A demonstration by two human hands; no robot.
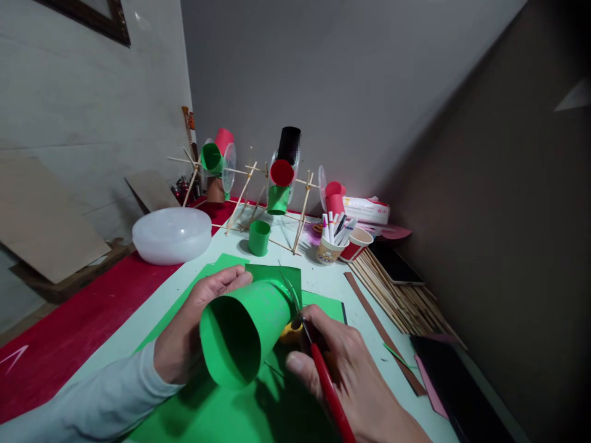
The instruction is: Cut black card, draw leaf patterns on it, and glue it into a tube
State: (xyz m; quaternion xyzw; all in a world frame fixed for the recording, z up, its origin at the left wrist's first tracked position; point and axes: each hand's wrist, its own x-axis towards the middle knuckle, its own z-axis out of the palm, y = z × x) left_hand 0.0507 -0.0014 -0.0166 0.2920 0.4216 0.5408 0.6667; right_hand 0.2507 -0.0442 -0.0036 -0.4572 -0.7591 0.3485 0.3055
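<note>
My left hand (210,295) grips a green paper tube (263,314) from its left side, with the tube's open end facing me. A flat green flap (277,272) sticks up behind the tube. In my right hand (351,363) is a pair of scissors (329,384) with red handles; the slim blades lie at the tube's far right end. Below the blades, beside my right fingers, shows a yellow piece (292,333) whose kind I cannot make out. Green paper sheets (221,412) lie beneath both hands.
A short green paper cylinder (259,239) stands ahead, before a stick frame (302,212) carrying wheels with coloured paper tubes (278,200). At left sits a translucent plastic bowl (172,235). To the right are a cup of markers (330,251), wooden sticks (392,295) and a brown strip (383,332).
</note>
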